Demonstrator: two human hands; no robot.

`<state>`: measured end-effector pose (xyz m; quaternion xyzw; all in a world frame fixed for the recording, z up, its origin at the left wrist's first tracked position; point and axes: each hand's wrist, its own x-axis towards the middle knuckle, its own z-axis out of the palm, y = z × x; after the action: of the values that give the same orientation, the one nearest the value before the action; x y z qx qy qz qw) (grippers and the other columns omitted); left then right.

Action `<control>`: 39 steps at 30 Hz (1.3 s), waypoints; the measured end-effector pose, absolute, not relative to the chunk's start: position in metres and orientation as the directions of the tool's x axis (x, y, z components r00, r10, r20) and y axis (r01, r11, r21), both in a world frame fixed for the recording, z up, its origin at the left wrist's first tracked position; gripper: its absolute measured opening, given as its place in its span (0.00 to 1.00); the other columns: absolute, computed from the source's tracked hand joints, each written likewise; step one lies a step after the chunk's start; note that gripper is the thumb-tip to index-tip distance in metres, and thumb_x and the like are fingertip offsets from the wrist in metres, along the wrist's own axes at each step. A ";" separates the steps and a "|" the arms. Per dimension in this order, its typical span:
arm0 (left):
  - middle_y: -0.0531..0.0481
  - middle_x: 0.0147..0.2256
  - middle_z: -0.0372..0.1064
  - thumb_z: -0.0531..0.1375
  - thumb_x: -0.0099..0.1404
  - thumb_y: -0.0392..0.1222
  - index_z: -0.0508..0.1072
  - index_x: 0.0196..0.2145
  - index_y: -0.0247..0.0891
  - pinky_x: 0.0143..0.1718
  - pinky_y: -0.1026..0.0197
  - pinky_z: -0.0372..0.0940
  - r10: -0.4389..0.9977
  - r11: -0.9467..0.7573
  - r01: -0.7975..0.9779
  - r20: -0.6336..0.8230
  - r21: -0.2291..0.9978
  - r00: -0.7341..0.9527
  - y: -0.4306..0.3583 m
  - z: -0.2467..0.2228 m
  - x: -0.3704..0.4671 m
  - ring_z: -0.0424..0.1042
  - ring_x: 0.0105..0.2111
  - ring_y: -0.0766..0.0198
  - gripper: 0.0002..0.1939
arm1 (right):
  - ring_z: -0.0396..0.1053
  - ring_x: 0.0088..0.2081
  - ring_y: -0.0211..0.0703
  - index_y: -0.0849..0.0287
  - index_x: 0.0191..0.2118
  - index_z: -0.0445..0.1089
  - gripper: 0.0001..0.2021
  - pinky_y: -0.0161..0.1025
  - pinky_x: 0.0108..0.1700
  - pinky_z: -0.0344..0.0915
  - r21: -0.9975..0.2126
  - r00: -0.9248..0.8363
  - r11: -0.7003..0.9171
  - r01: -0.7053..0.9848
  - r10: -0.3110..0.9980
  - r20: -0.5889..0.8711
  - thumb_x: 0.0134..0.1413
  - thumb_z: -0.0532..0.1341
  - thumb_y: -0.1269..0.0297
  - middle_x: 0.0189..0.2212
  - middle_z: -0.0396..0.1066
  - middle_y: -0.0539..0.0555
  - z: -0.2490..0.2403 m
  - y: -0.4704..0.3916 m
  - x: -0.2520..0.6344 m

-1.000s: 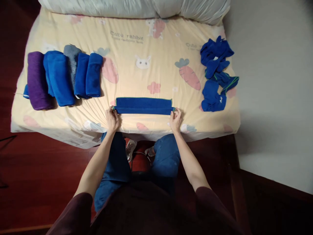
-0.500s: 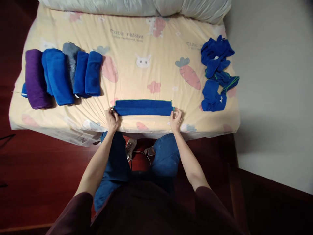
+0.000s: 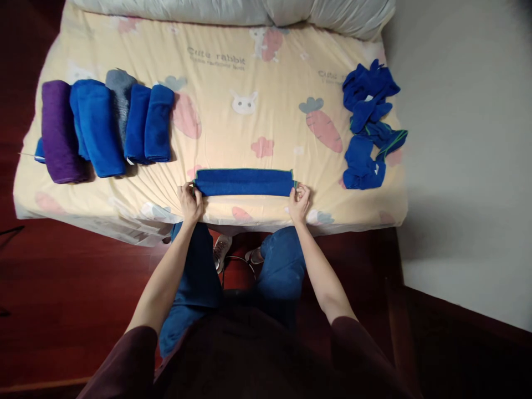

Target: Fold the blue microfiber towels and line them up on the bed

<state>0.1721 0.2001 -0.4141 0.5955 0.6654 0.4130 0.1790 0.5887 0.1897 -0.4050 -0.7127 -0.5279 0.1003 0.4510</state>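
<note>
A blue towel (image 3: 244, 183) with green edging lies folded into a long narrow strip near the front of the bed. At its left end, my left hand (image 3: 191, 203) is closed, pinching the near corner between thumb and fingers. My right hand (image 3: 300, 204) pinches the opposite end in the same way. The strip lies flat on the sheet, and its near part is doubled over the far part. Parts of the gripped corners are hidden by my fingers.
Rolled towels lie at the left: a purple one (image 3: 60, 132), a grey one (image 3: 120, 102) and several blue ones (image 3: 101, 128). Crumpled blue cloths (image 3: 366, 160) lie by the right edge. A pale quilt (image 3: 233, 12) borders the back of the patterned bed sheet (image 3: 233, 136); a wall (image 3: 461, 138) stands right.
My hands and the folded towel stay practically in place. Only a very slight shift of the camera view shows.
</note>
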 end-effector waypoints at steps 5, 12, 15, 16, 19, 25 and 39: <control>0.31 0.62 0.62 0.55 0.76 0.46 0.68 0.62 0.40 0.68 0.38 0.58 0.869 -0.179 0.662 0.432 0.728 -0.242 0.197 -0.405 0.176 0.63 0.66 0.44 0.20 | 0.71 0.63 0.58 0.58 0.57 0.72 0.20 0.63 0.66 0.65 -0.580 0.307 0.047 0.813 0.812 0.496 0.76 0.48 0.56 0.57 0.71 0.70 -0.401 0.187 0.589; 0.41 0.69 0.67 0.58 0.73 0.49 0.72 0.64 0.44 0.74 0.36 0.50 0.913 -0.299 0.766 0.405 0.570 0.055 0.196 -0.391 0.175 0.59 0.73 0.45 0.25 | 0.66 0.68 0.57 0.56 0.65 0.71 0.23 0.59 0.70 0.60 -0.442 0.055 0.175 0.880 0.886 0.461 0.74 0.51 0.58 0.64 0.73 0.65 -0.387 0.183 0.587; 0.44 0.69 0.68 0.61 0.69 0.51 0.71 0.67 0.45 0.75 0.35 0.47 0.928 -0.299 0.782 0.356 0.546 0.106 0.198 -0.386 0.176 0.59 0.73 0.43 0.30 | 0.67 0.67 0.56 0.56 0.67 0.70 0.25 0.58 0.70 0.59 -0.440 -0.012 0.190 0.878 0.926 0.378 0.70 0.54 0.60 0.65 0.73 0.62 -0.380 0.183 0.587; 0.44 0.69 0.68 0.62 0.67 0.51 0.71 0.67 0.44 0.75 0.35 0.47 0.933 -0.293 0.784 0.343 0.548 0.110 0.199 -0.384 0.177 0.59 0.73 0.43 0.32 | 0.67 0.67 0.56 0.56 0.68 0.70 0.26 0.58 0.70 0.59 -0.442 -0.020 0.184 0.878 0.937 0.350 0.68 0.55 0.61 0.66 0.73 0.62 -0.377 0.183 0.587; 0.43 0.69 0.68 0.63 0.64 0.47 0.70 0.67 0.43 0.75 0.35 0.49 0.949 -0.252 0.778 0.303 0.575 0.083 0.200 -0.379 0.180 0.58 0.72 0.43 0.34 | 0.65 0.68 0.58 0.57 0.68 0.70 0.29 0.58 0.71 0.58 -0.460 -0.021 0.161 0.873 0.956 0.294 0.61 0.57 0.65 0.68 0.70 0.62 -0.372 0.185 0.586; 0.43 0.66 0.71 0.60 0.64 0.40 0.72 0.65 0.43 0.73 0.37 0.54 0.969 -0.164 0.754 0.247 0.636 0.002 0.205 -0.376 0.179 0.61 0.70 0.46 0.31 | 0.66 0.67 0.57 0.56 0.67 0.71 0.29 0.59 0.70 0.59 -0.507 0.040 0.097 0.856 0.967 0.253 0.60 0.56 0.70 0.67 0.71 0.62 -0.374 0.191 0.586; 0.39 0.46 0.78 0.58 0.55 0.37 0.81 0.50 0.43 0.64 0.33 0.60 0.969 -0.245 0.751 0.159 0.613 0.187 0.231 -0.347 0.126 0.69 0.56 0.39 0.26 | 0.71 0.59 0.53 0.55 0.53 0.80 0.21 0.54 0.66 0.68 -0.671 0.024 0.196 0.715 0.952 0.304 0.59 0.57 0.73 0.53 0.81 0.59 -0.366 0.191 0.602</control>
<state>0.1259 0.2314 -0.3469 0.7427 0.5791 0.2667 0.2048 0.6023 0.1906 -0.3665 -0.6132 -0.6798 0.1609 0.3686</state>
